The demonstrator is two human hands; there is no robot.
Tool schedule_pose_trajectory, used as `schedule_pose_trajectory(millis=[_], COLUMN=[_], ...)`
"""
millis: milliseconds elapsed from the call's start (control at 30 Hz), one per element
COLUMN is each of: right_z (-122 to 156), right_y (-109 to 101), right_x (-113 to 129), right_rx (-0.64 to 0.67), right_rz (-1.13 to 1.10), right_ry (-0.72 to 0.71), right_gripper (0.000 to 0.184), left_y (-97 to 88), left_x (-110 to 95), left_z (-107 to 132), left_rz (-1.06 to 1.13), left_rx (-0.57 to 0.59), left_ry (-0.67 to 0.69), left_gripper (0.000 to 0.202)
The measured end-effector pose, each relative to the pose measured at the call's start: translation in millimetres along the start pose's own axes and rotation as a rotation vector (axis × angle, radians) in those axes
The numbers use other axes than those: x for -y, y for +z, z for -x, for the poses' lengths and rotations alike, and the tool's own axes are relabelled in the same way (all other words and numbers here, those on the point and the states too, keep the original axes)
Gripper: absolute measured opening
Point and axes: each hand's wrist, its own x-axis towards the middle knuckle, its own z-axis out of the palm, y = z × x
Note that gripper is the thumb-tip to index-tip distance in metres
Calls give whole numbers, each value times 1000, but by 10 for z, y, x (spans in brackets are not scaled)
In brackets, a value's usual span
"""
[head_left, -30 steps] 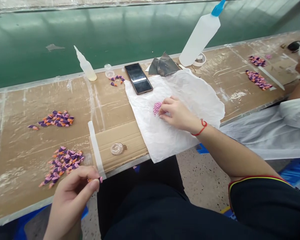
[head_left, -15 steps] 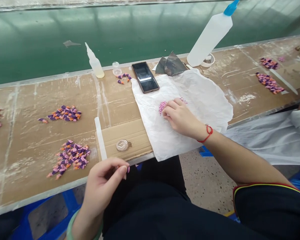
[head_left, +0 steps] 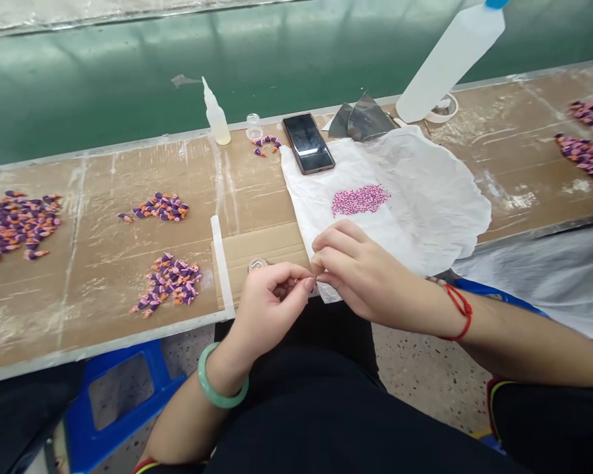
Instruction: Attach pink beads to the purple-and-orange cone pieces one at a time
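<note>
**Here, two hands met over a tiny piece at the bench edge**

Low in the centre of the frame, the person's left hand, a green bangle on its wrist, had thumb and forefinger closed tight on a tiny pinkish piece, too small to make out further. The right hand, with a red string bracelet at the wrist, had its fingers curled and its tips pressed to the same spot; whether it also gripped the piece could not be told. The piece was held just off the near edge of the long cardboard-covered bench.

Just above the hands lay a crumpled white paper sheet bearing a small heap of pink beads. A dark smartphone rested on its upper left corner. Heaps of purple-and-orange pieces lay to the left of the hands, beside a white strip. A small clear glue bottle stood at the bench's far edge, and a large white squeeze bottle rose at the upper right.
</note>
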Motion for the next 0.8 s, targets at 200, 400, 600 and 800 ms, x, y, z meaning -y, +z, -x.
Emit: schedule_pose_trajectory(millis=[200, 400, 600, 800], right_z=[-26, -23, -10, -25], right_y=[3, -37, -60, -58], right_x=[68, 113, 141, 150], right_rx=[6, -65, -42, -92], right_rz=[64, -162, -212, -77], right_ry=[-42, 78, 97, 12], right_gripper=[20, 12, 14, 16], left_y=[7, -25, -26, -25], left_x=[16, -19, -31, -63], left_z=[23, 52, 87, 92], left_rz=[-5, -22, -35, 91], left_rx=[-24, -85, -77, -24], left_ry=[-2, 46, 91, 39], left_gripper=[15, 14, 14, 15])
